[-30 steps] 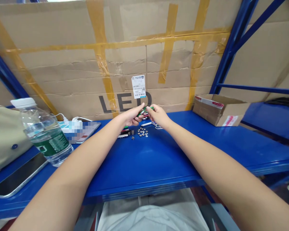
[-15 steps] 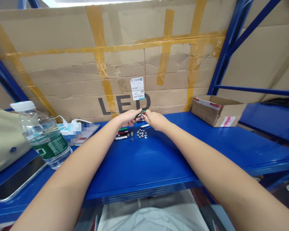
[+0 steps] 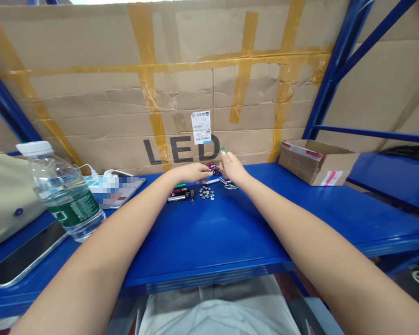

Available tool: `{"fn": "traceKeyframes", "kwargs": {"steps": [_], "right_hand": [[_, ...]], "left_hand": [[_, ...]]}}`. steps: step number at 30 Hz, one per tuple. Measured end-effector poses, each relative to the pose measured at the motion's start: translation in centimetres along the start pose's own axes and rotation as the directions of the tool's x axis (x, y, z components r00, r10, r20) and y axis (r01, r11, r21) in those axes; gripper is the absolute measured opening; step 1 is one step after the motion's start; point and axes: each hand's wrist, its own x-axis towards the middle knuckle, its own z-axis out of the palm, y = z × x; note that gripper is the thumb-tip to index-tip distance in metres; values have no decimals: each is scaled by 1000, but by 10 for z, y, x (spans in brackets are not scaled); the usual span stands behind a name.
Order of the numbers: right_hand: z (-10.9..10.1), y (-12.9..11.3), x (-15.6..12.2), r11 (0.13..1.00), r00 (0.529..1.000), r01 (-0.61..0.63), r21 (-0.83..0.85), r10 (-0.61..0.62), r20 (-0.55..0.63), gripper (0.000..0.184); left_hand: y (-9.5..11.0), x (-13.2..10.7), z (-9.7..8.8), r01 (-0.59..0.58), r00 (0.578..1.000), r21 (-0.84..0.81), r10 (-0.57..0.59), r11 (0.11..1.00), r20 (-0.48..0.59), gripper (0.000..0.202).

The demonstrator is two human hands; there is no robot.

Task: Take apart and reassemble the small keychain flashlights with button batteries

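My right hand (image 3: 232, 166) is closed and raised a little above the blue tabletop (image 3: 216, 232), pinching a green cord loop (image 3: 223, 150) that sticks up past the thumb. To its left, my left hand (image 3: 194, 173) has its fingers together and pointing right; a small green bit shows at the fingertips, too small to name. Between and beyond the hands lie red and dark slim tubes (image 3: 214, 168), a silver tube (image 3: 212, 181) and looped cords (image 3: 229, 184). Nearer me are several coin-like silver discs (image 3: 206, 192), small dark metal pieces (image 3: 192, 195) and pen-sized tubes (image 3: 177, 198).
At left stand a water bottle (image 3: 70, 200), a phone (image 3: 24, 256), a power strip (image 3: 97, 183) and a beige bag (image 3: 7, 200). An open carton (image 3: 314, 163) sits back right. A large taped cardboard box (image 3: 181, 102) walls off the back, between blue posts (image 3: 326, 88).
My hands have come apart. The right rose and moved right with the green loop; the left dropped slightly lower. Looped cords and red tubes now show between them.
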Motion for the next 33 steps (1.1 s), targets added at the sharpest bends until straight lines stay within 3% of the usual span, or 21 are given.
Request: {"fn": "traceKeyframes", "kwargs": {"steps": [2,4,6,8,14,16,19,21,22,25,29,33], "right_hand": [[-15,3,-2,987,998,43,-156,-50,-43,34],[-31,7,-5,940,995,34,-339,0,101,27],[-44,13,-9,897,930,-80,-435,224,291,27],[-51,19,-12,879,854,-159,-450,351,385,27],[-52,27,-12,848,751,-248,-468,473,460,43],[-52,28,-10,809,797,-240,-536,480,367,45],[-50,23,-8,801,953,-144,-581,270,136,40],[-43,14,-9,873,991,-61,-485,109,72,35],[-38,8,-10,924,993,-27,-382,69,95,33],[-17,-5,-14,997,978,-62,-38,68,198,32],[2,-7,-15,916,922,-299,269,206,327,27],[7,-5,-16,898,903,-331,289,213,373,20]], "left_hand": [[-6,0,-4,40,996,74,-34,996,-78,19],[-15,0,-10,88,990,98,-76,991,-121,20],[-28,-1,-15,104,989,99,-92,990,-118,21],[-40,-2,-19,120,985,92,-107,988,-136,21],[-57,-2,-21,130,986,72,-121,989,-110,23],[-55,-2,-20,109,989,66,-102,992,-108,24],[-50,-3,-19,41,993,50,-35,998,-112,27],[-46,-3,-17,-32,993,34,35,999,-112,28],[-44,-3,-16,-72,990,26,74,997,-117,28],[-40,-2,-12,-172,972,10,171,985,-160,27],[-38,0,-10,-231,952,9,228,973,-206,26],[-38,0,-10,-232,942,20,230,972,-244,24]]}}
